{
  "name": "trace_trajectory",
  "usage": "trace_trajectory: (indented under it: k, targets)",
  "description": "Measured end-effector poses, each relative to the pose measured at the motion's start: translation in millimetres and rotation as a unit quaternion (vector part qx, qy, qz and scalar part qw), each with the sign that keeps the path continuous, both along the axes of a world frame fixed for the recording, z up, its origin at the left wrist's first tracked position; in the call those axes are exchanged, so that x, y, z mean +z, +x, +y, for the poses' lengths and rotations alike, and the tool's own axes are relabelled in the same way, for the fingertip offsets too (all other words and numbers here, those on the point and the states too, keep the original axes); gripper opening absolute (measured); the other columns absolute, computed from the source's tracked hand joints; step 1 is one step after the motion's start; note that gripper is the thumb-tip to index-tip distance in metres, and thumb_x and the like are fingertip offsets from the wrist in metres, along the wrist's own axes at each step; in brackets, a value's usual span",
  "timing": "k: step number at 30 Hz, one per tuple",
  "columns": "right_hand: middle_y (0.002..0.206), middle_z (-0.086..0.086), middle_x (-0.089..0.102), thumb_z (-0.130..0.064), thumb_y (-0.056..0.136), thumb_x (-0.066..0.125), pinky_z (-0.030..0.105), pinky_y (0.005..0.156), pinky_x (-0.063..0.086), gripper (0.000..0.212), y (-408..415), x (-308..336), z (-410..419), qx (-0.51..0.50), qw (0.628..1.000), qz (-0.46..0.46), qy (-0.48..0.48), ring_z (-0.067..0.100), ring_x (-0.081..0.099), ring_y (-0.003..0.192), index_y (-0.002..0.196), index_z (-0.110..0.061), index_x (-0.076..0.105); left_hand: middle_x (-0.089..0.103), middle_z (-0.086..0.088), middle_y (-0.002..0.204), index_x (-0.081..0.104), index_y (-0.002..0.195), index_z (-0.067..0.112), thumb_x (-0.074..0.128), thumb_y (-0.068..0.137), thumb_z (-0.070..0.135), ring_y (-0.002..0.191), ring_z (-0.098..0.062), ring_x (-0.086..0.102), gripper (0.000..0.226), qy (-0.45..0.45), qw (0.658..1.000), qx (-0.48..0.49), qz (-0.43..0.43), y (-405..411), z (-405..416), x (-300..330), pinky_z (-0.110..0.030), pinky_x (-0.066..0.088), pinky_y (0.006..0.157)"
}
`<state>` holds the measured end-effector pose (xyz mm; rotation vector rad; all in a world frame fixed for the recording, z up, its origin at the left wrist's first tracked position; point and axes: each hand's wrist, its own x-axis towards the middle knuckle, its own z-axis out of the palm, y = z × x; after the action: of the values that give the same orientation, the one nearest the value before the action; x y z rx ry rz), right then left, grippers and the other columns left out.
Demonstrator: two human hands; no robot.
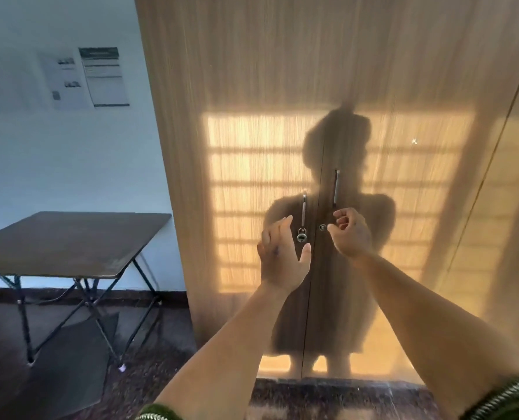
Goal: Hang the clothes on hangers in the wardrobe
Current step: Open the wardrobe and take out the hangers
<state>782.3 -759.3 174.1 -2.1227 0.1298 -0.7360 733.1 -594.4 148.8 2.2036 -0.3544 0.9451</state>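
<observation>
While both hands are raised before the closed wardrobe, we note the left hand spread near the padlock; right hand loosely curled, holding nothing, below its handle. Counter stands left.

One head-worn view, close, facing the tall light-wood wardrobe at 12 o'clock, tilted down to the floor.

The closed wardrobe hides whatever is inside it, and its top and right side run off the frame. My right hand covers the bottom of the right handle. The print on the wall papers is too blurred to read.
</observation>
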Motion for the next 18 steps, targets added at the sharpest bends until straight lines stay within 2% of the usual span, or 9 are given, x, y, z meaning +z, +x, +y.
trace_trajectory:
  k: [4,7,9,11,14,18]
  targets:
    - [0.111,0.005,0.055,-0.021,0.087,0.063,0.026,0.085,0.042,0.031,95,0,-41,0.017,1.000,0.012,-0.021,0.016,0.054,0.094,0.116,-0.014,0.056,0.052,-0.009,0.129,0.041,0.140,0.008,0.067,0.085,0.030,0.123,-0.028,0.042,0.065,-0.001,0.999,0.029,0.038,76,-40,4,-0.043,0.036,0.105]
    - [0.127,0.007,0.051,-0.027,0.089,0.063,0.032,0.100,0.042,0.044,149,5,-63,0.031,0.999,0.033,-0.013,0.022,0.052,0.114,0.129,-0.012,0.049,0.050,0.000,0.136,0.033,0.146,0.018,0.065,0.085,0.035,0.128,-0.020,0.043,0.071,0.036,0.997,0.024,0.059,127,-66,11,-0.040,0.036,0.110]
    - [0.133,0.008,0.046,-0.028,0.090,0.064,0.032,0.103,0.039,0.050,180,13,-72,0.041,0.998,0.046,0.014,0.023,0.048,0.120,0.133,-0.011,0.045,0.048,0.001,0.142,0.030,0.147,0.019,0.065,0.086,0.035,0.132,-0.018,0.043,0.072,0.050,0.996,0.019,0.072,157,-83,16,-0.037,0.036,0.111]
    - [0.131,0.007,0.047,-0.027,0.089,0.065,0.031,0.102,0.039,0.048,207,18,-77,0.057,0.996,0.054,0.053,0.023,0.050,0.118,0.131,-0.012,0.046,0.046,0.000,0.144,0.030,0.148,0.018,0.065,0.087,0.033,0.134,-0.018,0.041,0.072,0.043,0.995,0.018,0.085,183,-97,21,-0.038,0.039,0.110]
    - [0.122,0.003,0.052,-0.029,0.091,0.060,0.036,0.098,0.046,0.046,234,16,-79,0.102,0.983,0.094,0.120,0.021,0.053,0.111,0.132,-0.015,0.043,0.046,0.000,0.143,0.029,0.148,0.016,0.063,0.088,0.029,0.135,-0.019,0.039,0.071,0.024,0.995,0.025,0.096,210,-111,23,-0.035,0.039,0.109]
    - [0.112,-0.002,0.054,-0.030,0.095,0.055,0.029,0.085,0.043,0.033,244,8,-83,0.128,0.977,0.098,0.137,0.016,0.053,0.102,0.125,-0.019,0.046,0.048,-0.002,0.139,0.031,0.146,0.015,0.063,0.089,0.024,0.132,-0.021,0.043,0.066,-0.005,0.993,0.024,0.117,234,-122,24,-0.034,0.042,0.105]
